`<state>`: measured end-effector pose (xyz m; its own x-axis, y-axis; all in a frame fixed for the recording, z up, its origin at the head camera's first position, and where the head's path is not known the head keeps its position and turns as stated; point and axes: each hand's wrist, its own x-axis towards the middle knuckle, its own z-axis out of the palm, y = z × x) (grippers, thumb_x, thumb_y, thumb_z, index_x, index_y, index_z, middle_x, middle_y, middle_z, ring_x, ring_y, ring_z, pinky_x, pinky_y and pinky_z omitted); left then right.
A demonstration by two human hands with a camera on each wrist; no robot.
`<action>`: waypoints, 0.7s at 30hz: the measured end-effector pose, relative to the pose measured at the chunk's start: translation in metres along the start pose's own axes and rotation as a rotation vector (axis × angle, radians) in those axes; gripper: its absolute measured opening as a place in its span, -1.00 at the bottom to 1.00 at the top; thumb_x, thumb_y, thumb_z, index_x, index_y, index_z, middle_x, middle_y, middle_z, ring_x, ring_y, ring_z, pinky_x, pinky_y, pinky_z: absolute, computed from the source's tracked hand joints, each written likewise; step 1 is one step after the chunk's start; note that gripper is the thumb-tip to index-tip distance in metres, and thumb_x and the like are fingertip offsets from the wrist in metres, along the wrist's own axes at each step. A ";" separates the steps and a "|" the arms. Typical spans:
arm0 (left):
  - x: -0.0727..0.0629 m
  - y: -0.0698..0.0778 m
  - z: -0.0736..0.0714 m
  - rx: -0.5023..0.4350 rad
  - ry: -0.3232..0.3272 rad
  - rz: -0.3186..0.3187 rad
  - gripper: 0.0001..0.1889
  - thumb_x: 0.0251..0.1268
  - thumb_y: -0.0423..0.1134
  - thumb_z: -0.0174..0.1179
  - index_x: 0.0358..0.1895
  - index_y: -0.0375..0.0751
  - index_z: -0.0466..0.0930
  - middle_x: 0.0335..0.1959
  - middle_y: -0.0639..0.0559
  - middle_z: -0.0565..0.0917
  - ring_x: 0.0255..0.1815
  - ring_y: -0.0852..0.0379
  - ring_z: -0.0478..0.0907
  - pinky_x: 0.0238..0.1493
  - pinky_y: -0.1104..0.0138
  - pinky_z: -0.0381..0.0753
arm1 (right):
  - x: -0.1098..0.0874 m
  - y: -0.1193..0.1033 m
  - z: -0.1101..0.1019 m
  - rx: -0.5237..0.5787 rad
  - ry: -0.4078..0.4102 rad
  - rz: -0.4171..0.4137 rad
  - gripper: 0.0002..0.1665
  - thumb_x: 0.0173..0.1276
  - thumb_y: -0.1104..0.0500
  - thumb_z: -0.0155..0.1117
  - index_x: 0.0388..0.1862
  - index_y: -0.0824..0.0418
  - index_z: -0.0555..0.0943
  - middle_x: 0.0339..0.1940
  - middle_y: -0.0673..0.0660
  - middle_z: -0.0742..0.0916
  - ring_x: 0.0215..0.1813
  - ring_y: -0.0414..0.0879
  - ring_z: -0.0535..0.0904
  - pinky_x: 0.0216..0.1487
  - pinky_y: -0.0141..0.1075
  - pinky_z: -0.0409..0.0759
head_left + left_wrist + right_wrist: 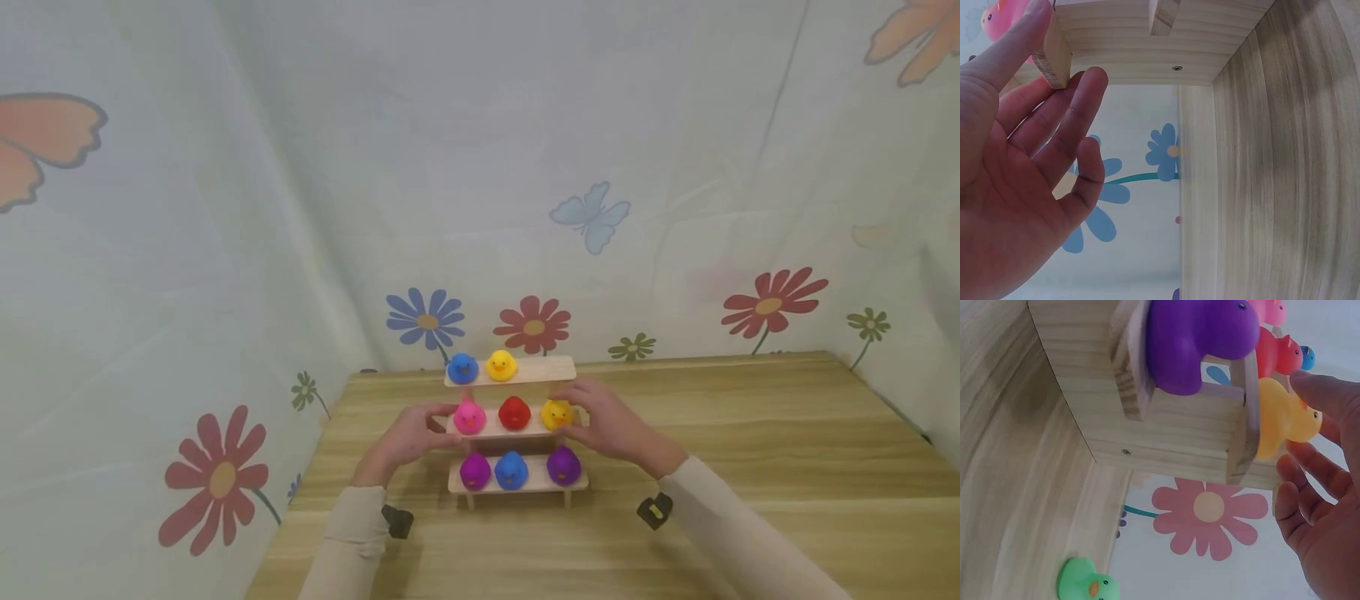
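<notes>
A three-tier wooden stand (491,486) holds several rubber ducks. My left hand (411,435) grips the left end of its middle shelf (1055,59), thumb on top beside a pink duck (469,418) and fingertips under the board. At the right end of that shelf, my right hand (606,422) holds a yellow duck (1277,419) between thumb and fingers. A red duck (514,413) sits midway between the hands. The top shelf carries a blue duck (462,368) and another yellow duck (501,366). Along the bottom shelf are a magenta duck (475,472), a blue duck (512,471) and a purple duck (563,466).
A green duck (1085,580) lies on the wooden table (735,517), seen only in the right wrist view. Behind the table hangs a pale cloth (480,167) printed with flowers and butterflies; it also covers the left side.
</notes>
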<state>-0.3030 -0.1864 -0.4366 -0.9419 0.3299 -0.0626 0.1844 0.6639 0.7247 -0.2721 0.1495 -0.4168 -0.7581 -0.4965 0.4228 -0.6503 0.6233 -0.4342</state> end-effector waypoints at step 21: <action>-0.001 0.001 -0.001 0.001 0.004 -0.017 -0.34 -0.08 0.08 0.43 0.19 0.05 0.52 0.02 0.06 0.60 -0.26 0.14 0.56 -0.26 0.28 0.57 | -0.002 0.004 0.010 0.018 0.076 -0.059 -0.54 0.09 0.18 0.46 0.01 0.10 0.60 -0.04 0.05 0.65 0.00 -0.03 0.52 -0.04 -0.13 0.54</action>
<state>-0.3020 -0.1864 -0.4349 -0.9461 0.3158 -0.0723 0.1685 0.6703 0.7227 -0.2732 0.1469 -0.4272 -0.7129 -0.4843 0.5072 -0.6952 0.5828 -0.4207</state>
